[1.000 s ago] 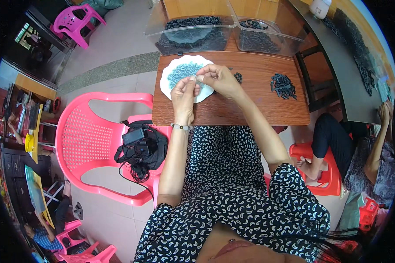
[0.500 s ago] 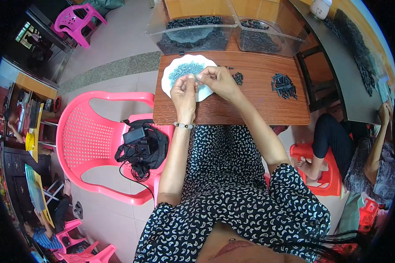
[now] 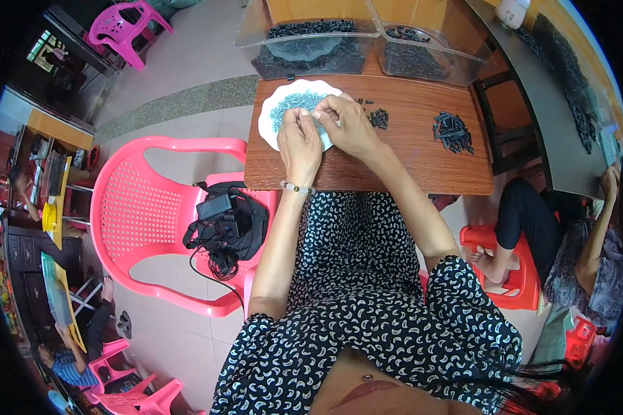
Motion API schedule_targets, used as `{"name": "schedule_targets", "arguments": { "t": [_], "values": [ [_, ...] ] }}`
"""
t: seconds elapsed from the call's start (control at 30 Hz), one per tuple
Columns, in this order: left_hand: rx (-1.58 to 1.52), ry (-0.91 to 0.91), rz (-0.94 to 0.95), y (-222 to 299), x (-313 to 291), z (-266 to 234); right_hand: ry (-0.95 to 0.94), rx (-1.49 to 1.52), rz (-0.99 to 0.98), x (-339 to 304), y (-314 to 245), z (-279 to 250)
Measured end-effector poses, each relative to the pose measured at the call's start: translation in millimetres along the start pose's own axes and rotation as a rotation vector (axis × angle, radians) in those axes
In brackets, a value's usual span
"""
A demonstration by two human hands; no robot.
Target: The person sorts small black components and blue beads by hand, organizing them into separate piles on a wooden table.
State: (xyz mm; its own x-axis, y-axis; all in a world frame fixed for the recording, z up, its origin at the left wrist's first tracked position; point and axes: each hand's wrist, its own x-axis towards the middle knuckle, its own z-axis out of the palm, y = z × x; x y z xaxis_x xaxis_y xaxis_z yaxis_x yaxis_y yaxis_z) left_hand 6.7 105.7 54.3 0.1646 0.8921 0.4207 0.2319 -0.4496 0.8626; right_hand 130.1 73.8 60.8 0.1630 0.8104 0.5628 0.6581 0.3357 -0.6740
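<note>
My left hand (image 3: pixel 299 144) and my right hand (image 3: pixel 344 123) meet over the near right edge of a white plate (image 3: pixel 273 109) that holds several small blue-grey pieces. The fingertips of both hands pinch together on something tiny that is too small to make out. The plate sits at the left end of a brown wooden table (image 3: pixel 401 160). A beaded bracelet circles my left wrist.
Small black parts lie in a small pile (image 3: pixel 378 118) and a bigger pile (image 3: pixel 453 131) on the table. Two clear bins (image 3: pixel 311 43) of black parts stand at the back. A pink plastic chair (image 3: pixel 152 214) holding a black bag (image 3: pixel 226 221) stands left. Another person (image 3: pixel 567 235) sits at the right.
Both hands stayed over the plate's edge; the fingers shifted slightly as they work together. Nothing else moved.
</note>
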Motion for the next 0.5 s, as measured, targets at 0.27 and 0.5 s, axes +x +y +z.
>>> {"name": "schedule_targets", "arguments": {
  "t": [0.27, 0.5],
  "values": [
    [-0.275, 0.036, -0.259, -34, 5, -1, -0.044, -0.035, -0.043, -1, 3, 3],
    [-0.437, -0.044, -0.362, -16, 2, -9, -0.038, -0.022, -0.001, -1, 0, -1]
  ]
}}
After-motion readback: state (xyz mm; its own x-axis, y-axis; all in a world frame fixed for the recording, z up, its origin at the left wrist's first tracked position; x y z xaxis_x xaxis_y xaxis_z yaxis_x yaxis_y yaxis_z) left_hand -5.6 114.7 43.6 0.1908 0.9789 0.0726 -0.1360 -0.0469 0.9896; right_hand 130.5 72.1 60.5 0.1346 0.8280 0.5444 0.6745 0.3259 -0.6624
